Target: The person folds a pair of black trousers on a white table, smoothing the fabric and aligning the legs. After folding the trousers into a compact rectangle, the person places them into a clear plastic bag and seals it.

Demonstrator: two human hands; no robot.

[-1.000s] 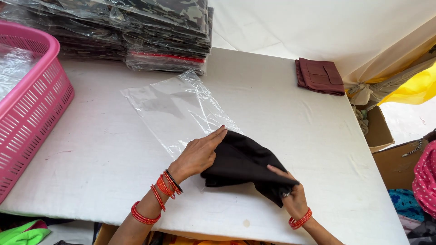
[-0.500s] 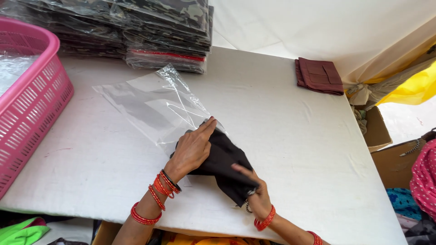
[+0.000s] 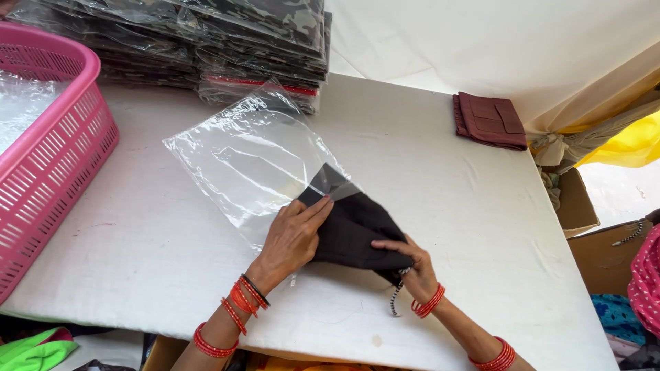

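The folded black garment point(image 3: 357, 230) lies near the front edge of the white table point(image 3: 426, 172), a little right of its middle, with its far corner already inside the mouth of the clear plastic bag point(image 3: 247, 161), which lies flat and stretches toward the back left corner; the left hand point(image 3: 294, 237) lies flat on the garment's left side, fingers together and pointing at the bag's opening, pinning the cloth and the bag's lip; the right hand point(image 3: 412, 264) rests on the near right corner of the garment, fingers lightly curled over the fold, gripping nothing else; the cloth looks light, soft and limp, likely to unfold if lifted by one corner, so it is best held flat across the fold from both sides; the bag looks thin, slippery and apt to crumple, so its lip is the part to hold; a stack of bagged camouflage garments point(image 3: 206, 41) stands along the back edge; a pink basket point(image 3: 48, 151) sits at the left edge; a folded maroon cloth point(image 3: 489, 120) lies near the back right corner.
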